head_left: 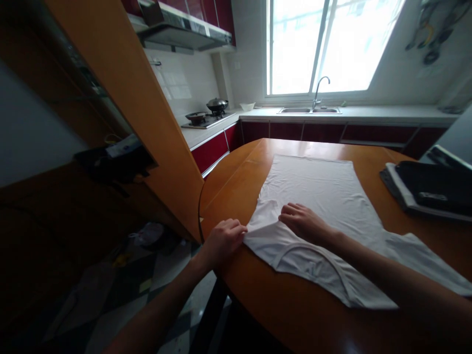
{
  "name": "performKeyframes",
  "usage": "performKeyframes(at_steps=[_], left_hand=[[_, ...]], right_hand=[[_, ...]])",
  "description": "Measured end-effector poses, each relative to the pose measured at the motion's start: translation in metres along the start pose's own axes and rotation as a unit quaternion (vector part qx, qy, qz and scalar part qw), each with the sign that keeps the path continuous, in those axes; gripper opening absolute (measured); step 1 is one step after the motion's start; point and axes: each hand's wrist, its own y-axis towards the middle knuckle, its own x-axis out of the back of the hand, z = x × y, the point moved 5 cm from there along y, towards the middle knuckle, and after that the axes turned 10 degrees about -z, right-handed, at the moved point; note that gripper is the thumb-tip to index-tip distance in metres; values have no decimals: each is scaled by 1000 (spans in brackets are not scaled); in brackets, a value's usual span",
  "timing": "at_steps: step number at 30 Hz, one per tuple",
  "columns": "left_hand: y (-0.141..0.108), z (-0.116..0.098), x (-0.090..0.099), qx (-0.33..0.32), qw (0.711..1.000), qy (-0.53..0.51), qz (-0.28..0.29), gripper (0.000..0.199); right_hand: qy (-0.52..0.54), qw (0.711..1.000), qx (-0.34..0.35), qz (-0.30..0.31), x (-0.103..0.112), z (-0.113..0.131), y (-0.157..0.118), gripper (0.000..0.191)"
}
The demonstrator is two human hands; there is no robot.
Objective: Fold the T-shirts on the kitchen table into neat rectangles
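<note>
A white T-shirt (313,184) lies spread on the round wooden table (228,182), its neckline towards me and its hem towards the window. At the shirt's left sleeve, my left hand (225,241) is closed, pinching the edge of the fabric near the table's rim. My right hand (304,222) reaches across the shirt and is closed on a raised fold by the same sleeve, a little above the neckline. Between the two hands the cloth is pulled into a ridge. The other sleeve stretches out flat to the right, partly behind my right forearm.
Folded dark and grey clothes (431,189) are stacked on the table's right side. Beyond the table runs a counter (387,112) with a sink (295,111), and a stove (210,120) carries two pans. A wooden partition (147,123) stands at the left.
</note>
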Motion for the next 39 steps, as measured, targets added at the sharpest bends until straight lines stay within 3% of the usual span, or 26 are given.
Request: performKeyframes(at_steps=[4, 8, 11, 14, 18, 21, 24, 28, 32, 36, 39], left_hand=[[-8, -4, -3, -66, 995, 63, 34, 21], [-7, -3, 4, -44, 999, -30, 0, 22], [5, 2, 9, -18, 994, -105, -36, 22], [29, 8, 5, -28, 989, -132, -56, 23], [78, 30, -17, -27, 988, -133, -70, 25], [116, 51, -44, -38, 995, -89, -24, 22], [139, 71, -67, -36, 997, -52, 39, 12], [141, 91, -73, -11, 996, -74, 43, 15], [135, 96, -68, -11, 991, -134, 9, 23], [136, 99, -70, 7, 996, -90, 0, 20], [136, 102, -68, 19, 995, -93, -39, 20]], right_hand=[[-15, 998, 47, 26, 4, 11, -7, 23], [0, 996, 63, 59, -1, 18, -15, 17], [4, 1000, 5, 24, -2, 9, -8, 18], [-10, 997, -74, -34, -7, -4, 6, 21], [-33, 990, -129, -50, -28, -16, 16, 24], [-44, 984, -162, -55, -41, -23, 18, 26], [-51, 977, -196, -61, -45, -31, 19, 28], [-47, 974, -216, -46, -47, -38, 20, 31], [-48, 973, -225, -8, -51, -40, 19, 28], [-47, 970, -238, -24, -52, -41, 24, 32], [-43, 966, -253, -19, -56, -46, 31, 28]])
